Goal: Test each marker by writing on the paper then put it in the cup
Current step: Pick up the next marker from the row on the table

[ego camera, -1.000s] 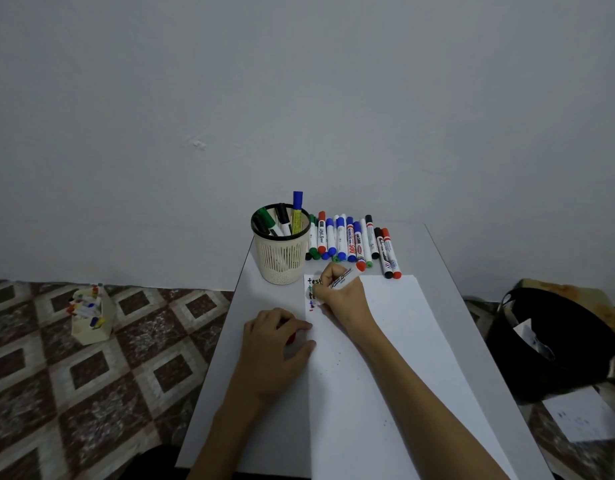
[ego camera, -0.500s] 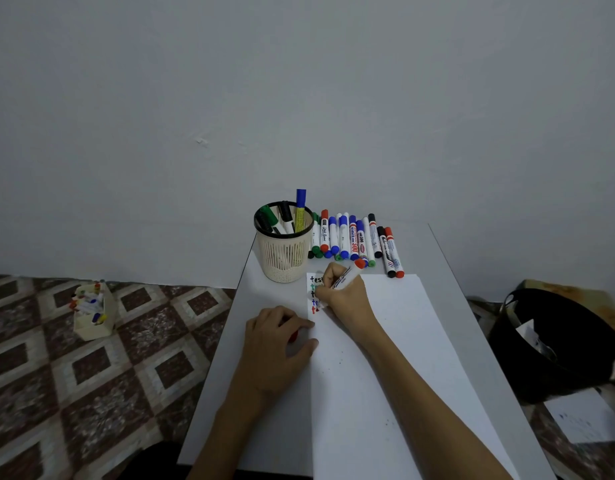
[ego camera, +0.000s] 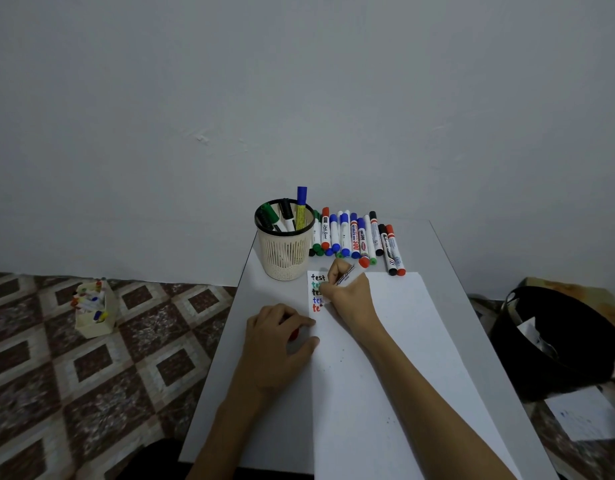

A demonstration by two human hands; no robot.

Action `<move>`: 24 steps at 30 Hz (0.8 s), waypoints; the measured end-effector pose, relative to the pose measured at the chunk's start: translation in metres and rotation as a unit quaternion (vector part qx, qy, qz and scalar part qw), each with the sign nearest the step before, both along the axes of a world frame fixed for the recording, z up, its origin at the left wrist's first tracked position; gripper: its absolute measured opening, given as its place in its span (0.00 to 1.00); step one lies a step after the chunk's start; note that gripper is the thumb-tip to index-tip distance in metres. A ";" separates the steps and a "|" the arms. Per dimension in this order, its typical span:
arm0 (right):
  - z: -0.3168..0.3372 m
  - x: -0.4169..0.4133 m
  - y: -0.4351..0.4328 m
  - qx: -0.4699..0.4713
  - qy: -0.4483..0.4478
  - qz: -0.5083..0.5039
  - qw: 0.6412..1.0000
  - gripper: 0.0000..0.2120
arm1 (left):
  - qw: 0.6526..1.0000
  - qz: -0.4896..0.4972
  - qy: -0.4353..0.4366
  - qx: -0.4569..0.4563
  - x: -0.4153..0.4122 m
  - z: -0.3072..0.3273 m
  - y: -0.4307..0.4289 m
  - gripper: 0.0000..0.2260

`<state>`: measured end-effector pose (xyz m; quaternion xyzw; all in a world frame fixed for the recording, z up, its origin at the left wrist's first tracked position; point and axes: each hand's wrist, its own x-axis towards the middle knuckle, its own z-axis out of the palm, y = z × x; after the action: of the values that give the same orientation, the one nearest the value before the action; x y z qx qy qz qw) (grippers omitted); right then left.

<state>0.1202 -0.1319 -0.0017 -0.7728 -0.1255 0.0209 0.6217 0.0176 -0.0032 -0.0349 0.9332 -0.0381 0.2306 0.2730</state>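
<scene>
Change since a second ago: slight. The right hand (ego camera: pixel 347 296) has edged along the writing.

- Left hand (ego camera: pixel 281 341) rests on the bench (ego camera: pixel 271 292), fingers curled over a small red piece (ego camera: pixel 294 333).
- Cup (ego camera: pixel 285 251) stands behind it and holds several markers.
- Right hand grips a marker (ego camera: pixel 346 276), tip at the top left corner of the paper (ego camera: pixel 385 341), by the "test" lines.
- Loose markers (ego camera: pixel 354 237) lie in a row right of the cup.

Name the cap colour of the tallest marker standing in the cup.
Blue: the tallest marker's cap, head view.

grey table (ego camera: pixel 448 258), paper (ego camera: pixel 396 358), cup (ego camera: pixel 284 251), markers (ego camera: pixel 354 237)
</scene>
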 end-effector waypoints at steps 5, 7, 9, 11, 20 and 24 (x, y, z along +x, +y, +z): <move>0.001 0.001 0.000 -0.008 0.016 0.011 1.000 0.12 | 1.000 -0.004 -0.003 -0.004 -0.001 0.001 0.000 0.18; 0.000 0.001 0.000 -0.013 0.016 0.014 1.000 0.12 | 1.000 -0.005 -0.003 -0.005 -0.001 0.001 0.000 0.18; 0.001 0.000 -0.001 -0.015 0.014 0.015 1.000 0.12 | 1.000 -0.006 -0.006 -0.005 -0.001 0.002 0.000 0.18; 0.002 0.001 -0.002 -0.004 0.016 0.004 1.000 0.12 | 1.000 -0.006 -0.006 -0.006 -0.001 0.002 0.000 0.18; -0.001 0.002 0.000 0.024 0.027 -0.026 0.999 0.09 | 1.000 -0.007 -0.001 -0.014 0.000 0.000 0.000 0.19; 0.000 -0.001 0.000 0.004 0.011 -0.011 1.000 0.11 | 1.000 -0.007 -0.006 -0.012 0.000 0.000 0.000 0.18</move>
<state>0.1192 -0.1320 -0.0019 -0.7716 -0.1106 0.0221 0.6261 0.0177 -0.0031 -0.0348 0.9283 -0.0436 0.2343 0.2853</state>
